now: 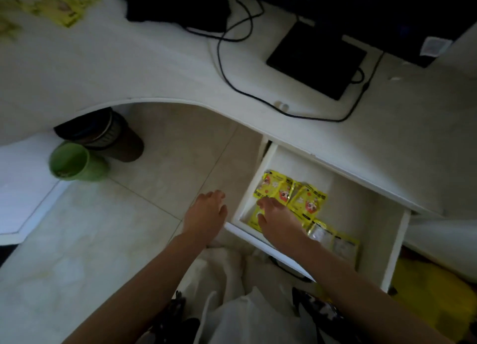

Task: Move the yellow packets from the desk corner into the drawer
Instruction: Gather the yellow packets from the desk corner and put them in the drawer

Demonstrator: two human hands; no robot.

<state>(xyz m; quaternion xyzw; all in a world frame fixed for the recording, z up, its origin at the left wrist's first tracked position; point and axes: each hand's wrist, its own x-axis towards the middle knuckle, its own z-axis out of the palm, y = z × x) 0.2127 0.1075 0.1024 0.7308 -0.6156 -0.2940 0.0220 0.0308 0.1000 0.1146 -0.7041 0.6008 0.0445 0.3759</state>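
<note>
pale cloth (232,279) and a dark patterned garment lie nearest, at 6 o'clock, with both bare forearms reaching up from there. right hand (275,217) is down inside the open white drawer (402,243) at 4 o'clock, fingers spread and relaxed, fingertips resting on the yellow packets in the drawer (307,199); whether any finger pinches a packet i cannot tell, as the hand hides what is under it. these packets lie flat along the drawer's left and near side, some face up with a red print, two near the front wall showing a silvery side. left hand (206,212) hangs just left of the drawer's front corner, above the tiled floor (108,240), fingers loosely apart and holding nothing.

more yellow packets on the desk corner (49,2) lie blurred at 11 o'clock, well apart from the drawer. on the white desk (129,67) at 1 o'clock stands a black monitor base (315,57) with black cables (232,67) looping round it. under the desk edge at 9 o'clock a green cup (74,161) sits just beside a dark brown bin (113,137).
</note>
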